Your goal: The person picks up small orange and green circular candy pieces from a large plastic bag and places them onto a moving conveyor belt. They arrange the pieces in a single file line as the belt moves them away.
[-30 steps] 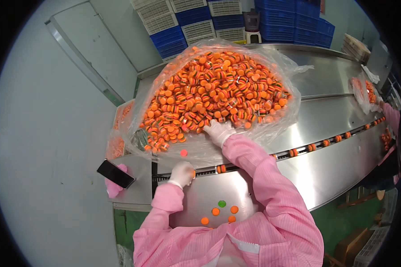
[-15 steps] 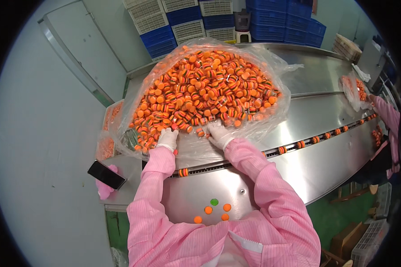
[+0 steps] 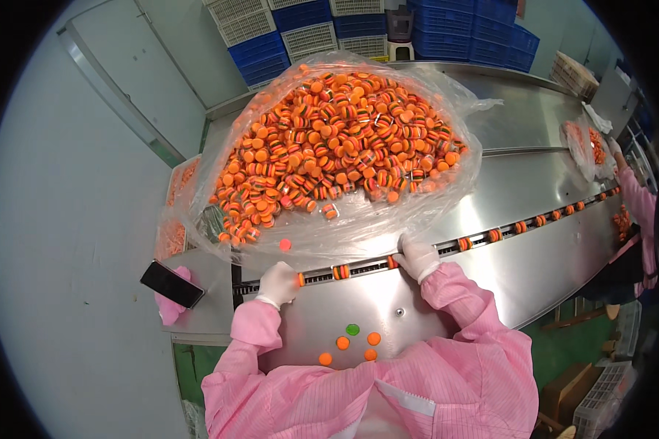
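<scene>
Both my hands wear white gloves and reach the narrow conveyor channel (image 3: pixel 366 268) that crosses the steel table. My left hand (image 3: pixel 278 284) is curled at its left part, with a striped orange candy stack (image 3: pixel 301 279) showing at its fingers. Farther right, my right hand (image 3: pixel 419 257) pinches another striped candy stack (image 3: pixel 393 262) at the channel. Between them a striped stack (image 3: pixel 341 272) sits in the channel, apart from both hands. Beyond lies a clear plastic bag (image 3: pixel 322 245), spread under a big heap of striped candy stacks (image 3: pixel 344 139).
Loose orange discs (image 3: pixel 373 339) and a green disc (image 3: pixel 353 330) lie on the near steel surface. A phone (image 3: pixel 172 284) rests on pink cloth at left. At right, a co-worker's pink sleeve (image 3: pixel 637 197) reaches toward another bag (image 3: pixel 582 150). Stacked crates (image 3: pixel 252 55) stand behind.
Both hands have drawn back from the heap's near edge to the channel, the right one also moving rightward. More striped stacks now show in the channel between and at my hands.
</scene>
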Available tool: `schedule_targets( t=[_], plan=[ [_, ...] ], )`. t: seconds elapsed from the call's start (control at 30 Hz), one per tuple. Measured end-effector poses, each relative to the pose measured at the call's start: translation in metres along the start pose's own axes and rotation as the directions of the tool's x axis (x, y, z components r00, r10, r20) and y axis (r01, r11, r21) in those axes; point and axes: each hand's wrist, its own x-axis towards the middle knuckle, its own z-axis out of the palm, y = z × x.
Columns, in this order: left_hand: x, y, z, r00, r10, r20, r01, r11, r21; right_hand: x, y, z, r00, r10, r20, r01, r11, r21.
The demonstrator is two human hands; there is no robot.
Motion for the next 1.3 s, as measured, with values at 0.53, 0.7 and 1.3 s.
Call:
schedule_targets(
  t=[0.53, 0.7, 1.3],
  plan=[
    [0.133, 0.086, -0.006, 0.785, 0.600, -0.153, -0.317, 0.601, 0.733, 0.127, -0.119, 0.034, 0.985, -0.081, -0.153, 0.077, 0.997, -0.032],
    [0.060, 0.062, -0.021, 0.891, 0.441, -0.105, -0.322, 0.778, 0.539, 0.109, -0.087, 0.033, 0.994, -0.044, -0.096, 0.097, 0.745, 0.660],
    [0.112, 0.022, -0.036, 0.654, 0.635, -0.410, -0.248, 0.693, 0.677, 0.125, -0.136, 0.029, 0.862, -0.468, -0.194, 0.435, 0.880, -0.192]
  ],
)
